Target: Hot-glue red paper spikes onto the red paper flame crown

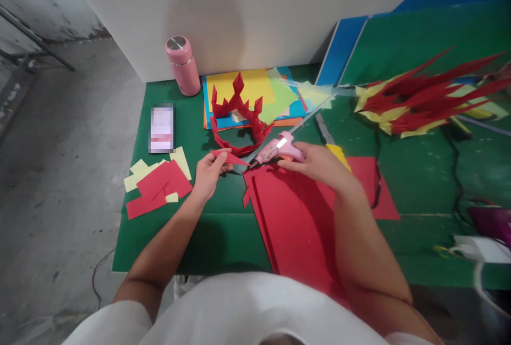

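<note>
Between the fingers of my left hand point(209, 174) is a folded red paper piece point(233, 158), its narrow tip pointing right. My right hand point(315, 164) is closed around a pink hot glue gun point(276, 148). The gun's nozzle is at the tip of the paper piece; whether they touch I cannot tell. Just behind my left hand stands a red folded-paper crown point(238, 89) with pointed tips. Red paper sheets point(297, 222) lie under and in front of my right hand, a small red folded strip point(246, 196) at their left edge.
Red and yellow paper scraps point(157, 185) and a phone point(162, 128) lie at the left. A pink thermos point(183, 65) stands behind them. Coloured paper point(255, 87) is stacked at the back. A yellow-handled cutter point(338, 154) and red-and-yellow paper flames point(423, 97) are at the right.
</note>
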The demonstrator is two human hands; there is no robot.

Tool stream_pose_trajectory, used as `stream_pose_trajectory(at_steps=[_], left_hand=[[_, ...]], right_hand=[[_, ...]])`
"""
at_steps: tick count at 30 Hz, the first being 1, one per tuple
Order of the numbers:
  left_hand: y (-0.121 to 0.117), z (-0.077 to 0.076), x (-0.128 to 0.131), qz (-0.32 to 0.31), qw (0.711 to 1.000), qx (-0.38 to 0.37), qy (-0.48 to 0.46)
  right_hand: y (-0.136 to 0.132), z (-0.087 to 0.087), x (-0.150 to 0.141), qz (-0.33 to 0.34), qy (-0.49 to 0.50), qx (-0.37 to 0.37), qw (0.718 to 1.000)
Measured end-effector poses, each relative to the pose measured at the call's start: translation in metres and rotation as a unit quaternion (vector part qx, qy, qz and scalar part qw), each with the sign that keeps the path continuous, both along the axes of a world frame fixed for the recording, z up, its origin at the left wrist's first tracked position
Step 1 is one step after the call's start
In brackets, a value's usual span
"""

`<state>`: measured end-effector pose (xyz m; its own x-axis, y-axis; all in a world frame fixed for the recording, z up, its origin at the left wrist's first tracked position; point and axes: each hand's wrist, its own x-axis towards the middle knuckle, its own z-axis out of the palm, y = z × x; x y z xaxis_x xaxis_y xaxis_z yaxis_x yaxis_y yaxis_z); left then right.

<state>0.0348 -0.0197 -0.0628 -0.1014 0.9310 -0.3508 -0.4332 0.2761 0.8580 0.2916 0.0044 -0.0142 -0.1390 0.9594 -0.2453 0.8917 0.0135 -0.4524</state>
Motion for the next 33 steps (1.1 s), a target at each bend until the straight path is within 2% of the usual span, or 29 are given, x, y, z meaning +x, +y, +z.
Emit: stream_pose_trajectory(at_steps=[5,8,14,19,21,23,26,28,30,33], left_hand=[[-0.001,-0.007,-0.003,-0.018,0.998,0.054,0.023],[0.001,-0.004,-0.007,-0.020,0.992,0.109,0.064],[0.013,0.019,-0.018,0.032,0.959,0.242,0.146],[0.024,0.035,-0.016,0.040,0.944,0.271,0.185],[0.024,0.039,-0.013,0.032,0.946,0.261,0.191],[0.022,0.043,-0.009,0.019,0.952,0.237,0.190],[0.017,0.049,-0.004,-0.010,0.963,0.205,0.175],[0.014,0.051,-0.002,-0.022,0.963,0.205,0.172],[0.012,0.051,-0.001,-0.025,0.959,0.213,0.184],[0.010,0.049,0.000,-0.037,0.949,0.234,0.209]], right_hand=[[0.004,-0.007,0.004,-0.006,0.012,0.010,1.000],[0.006,-0.011,0.005,0.006,0.018,0.020,1.000],[0.009,-0.021,0.006,0.005,0.010,0.031,0.999],[0.010,-0.027,0.010,0.044,-0.004,0.066,0.997],[0.006,-0.018,0.007,0.041,0.006,0.094,0.995],[-0.001,0.000,-0.001,0.030,0.035,0.109,0.993],[-0.011,0.033,-0.025,0.028,0.148,0.082,0.985],[-0.013,0.050,-0.045,0.014,0.199,0.101,0.975],[-0.010,0.056,-0.062,0.017,0.233,0.107,0.966],[-0.001,0.052,-0.079,0.038,0.266,0.087,0.959]])
